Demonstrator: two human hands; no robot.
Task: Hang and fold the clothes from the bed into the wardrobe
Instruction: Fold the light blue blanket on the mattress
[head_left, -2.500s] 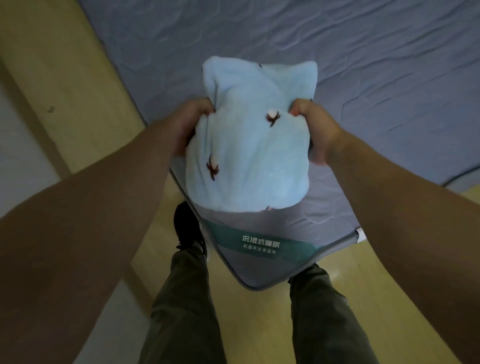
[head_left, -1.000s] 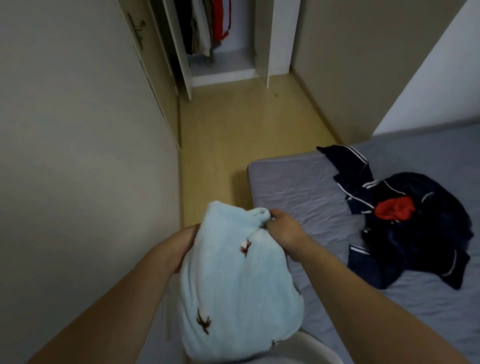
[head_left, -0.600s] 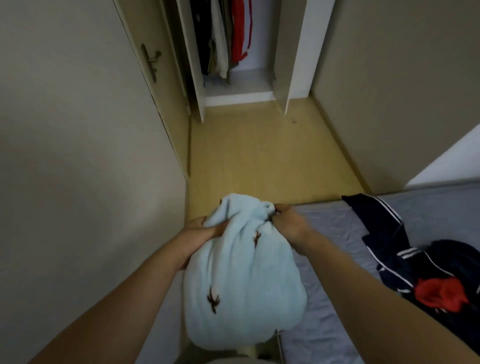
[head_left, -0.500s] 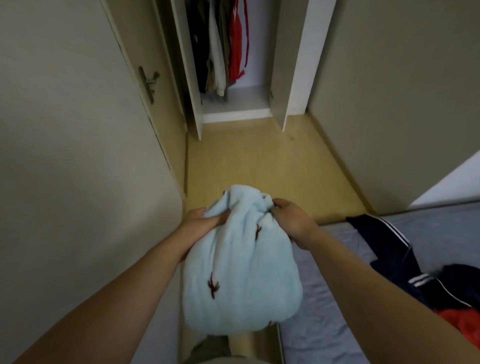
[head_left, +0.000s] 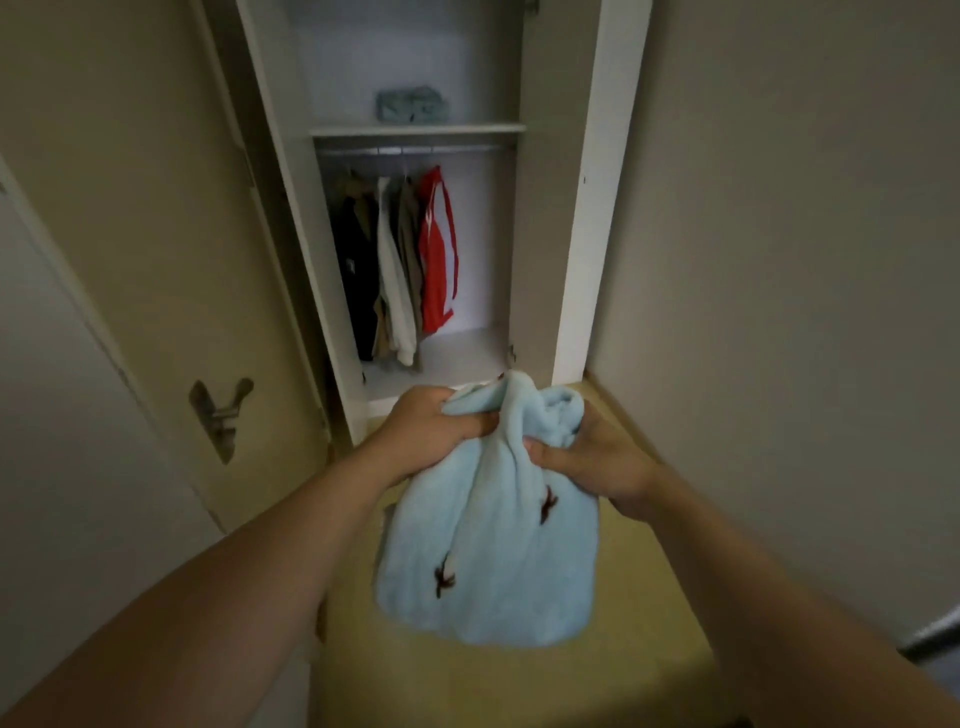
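One light blue garment (head_left: 493, 561) is hanging from two hands, the left hand (head_left: 431, 431) and the right hand (head_left: 597, 462), both gripping it. Two brown motifs (head_left: 444, 579) are showing on it. One wardrobe (head_left: 483, 218) is standing open, with one shelf (head_left: 415, 128) carrying one folded bundle (head_left: 413, 105) and one rail (head_left: 415, 149) bearing about five overlapping hanging garments (head_left: 400, 270).

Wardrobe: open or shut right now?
Open. The wardrobe doors stand swung out; hanging clothes and a folded item on the shelf show inside.
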